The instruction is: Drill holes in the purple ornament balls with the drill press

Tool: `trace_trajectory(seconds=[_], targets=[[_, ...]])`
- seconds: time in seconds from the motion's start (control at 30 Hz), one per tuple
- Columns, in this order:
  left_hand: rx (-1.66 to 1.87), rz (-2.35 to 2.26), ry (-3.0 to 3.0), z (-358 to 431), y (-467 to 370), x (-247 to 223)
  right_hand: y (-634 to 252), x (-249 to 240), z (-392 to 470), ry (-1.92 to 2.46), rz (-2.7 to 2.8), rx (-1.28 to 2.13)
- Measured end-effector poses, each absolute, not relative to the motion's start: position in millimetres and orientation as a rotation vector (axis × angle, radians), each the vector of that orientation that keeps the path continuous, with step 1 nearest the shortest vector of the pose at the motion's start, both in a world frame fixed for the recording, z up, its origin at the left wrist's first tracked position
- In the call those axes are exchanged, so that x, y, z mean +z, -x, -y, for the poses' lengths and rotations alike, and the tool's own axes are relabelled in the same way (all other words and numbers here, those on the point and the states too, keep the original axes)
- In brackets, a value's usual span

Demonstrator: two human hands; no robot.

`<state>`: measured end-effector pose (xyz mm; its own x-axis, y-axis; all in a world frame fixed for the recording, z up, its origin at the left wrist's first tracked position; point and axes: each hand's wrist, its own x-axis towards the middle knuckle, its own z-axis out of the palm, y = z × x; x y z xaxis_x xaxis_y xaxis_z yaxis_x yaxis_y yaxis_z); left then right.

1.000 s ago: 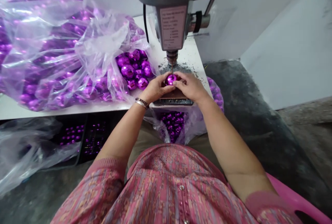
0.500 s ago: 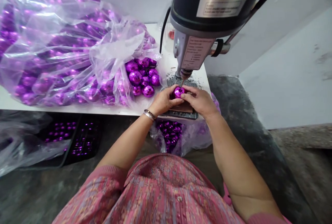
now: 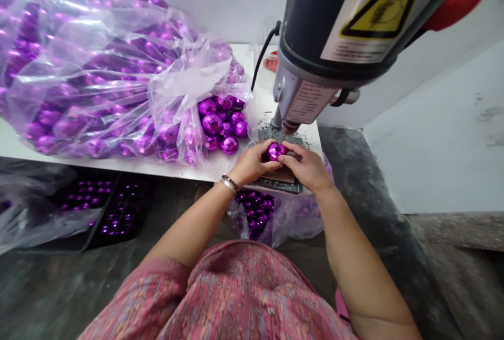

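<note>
Between both hands is a shiny purple faceted ball [image 3: 276, 151] with a dark spot on its upper face. My left hand [image 3: 254, 164] grips it from the left, thumb and fingers closed around it. From the right, my right hand [image 3: 309, 166] pinches the same ball with thumb and fingers. Just above the ball is the thin bit of a drill press [image 3: 289, 129]; whether the tip touches it I cannot tell. Under the hands lies a brown board [image 3: 281, 174] on the machine's grey base [image 3: 291, 187], scattered with dark shavings.
A big clear plastic bag [image 3: 118, 77] of purple balls covers the table's left side, with loose purple balls [image 3: 229, 145] at its mouth. Below the table edge hangs another bag of purple balls [image 3: 255, 211]. Dark crates [image 3: 122, 208] stand on the floor at left.
The view has shifted, so the table and machine appear lower and a little to the right. Both hands still hold the purple ball under the drill bit.
</note>
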<state>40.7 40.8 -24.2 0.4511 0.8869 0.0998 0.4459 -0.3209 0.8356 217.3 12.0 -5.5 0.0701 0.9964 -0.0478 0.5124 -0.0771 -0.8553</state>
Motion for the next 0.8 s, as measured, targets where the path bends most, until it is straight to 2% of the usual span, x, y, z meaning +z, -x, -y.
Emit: trace_trajectory(seconds=[0.23,0.37,0.7,0.8], targets=[[0.726,-1.131,-1.921,-40.5,-40.1,-23.3,-230.9,-13.2,-6.6,1.648,1.322,0.81],[0.698,-1.165,-1.895,-39.8,-40.4,-20.2,-261.4,3.0,-15.3,1.591,1.075,0.642],[0.695,-1.187,-1.867,-40.8,-40.6,-22.2,-278.2,135.3,-25.6,1.225,1.052,0.353],[0.686,-1.212,-1.865,-40.0,-40.7,-20.4,-274.3,160.0,-40.3,1.304,1.158,0.273]])
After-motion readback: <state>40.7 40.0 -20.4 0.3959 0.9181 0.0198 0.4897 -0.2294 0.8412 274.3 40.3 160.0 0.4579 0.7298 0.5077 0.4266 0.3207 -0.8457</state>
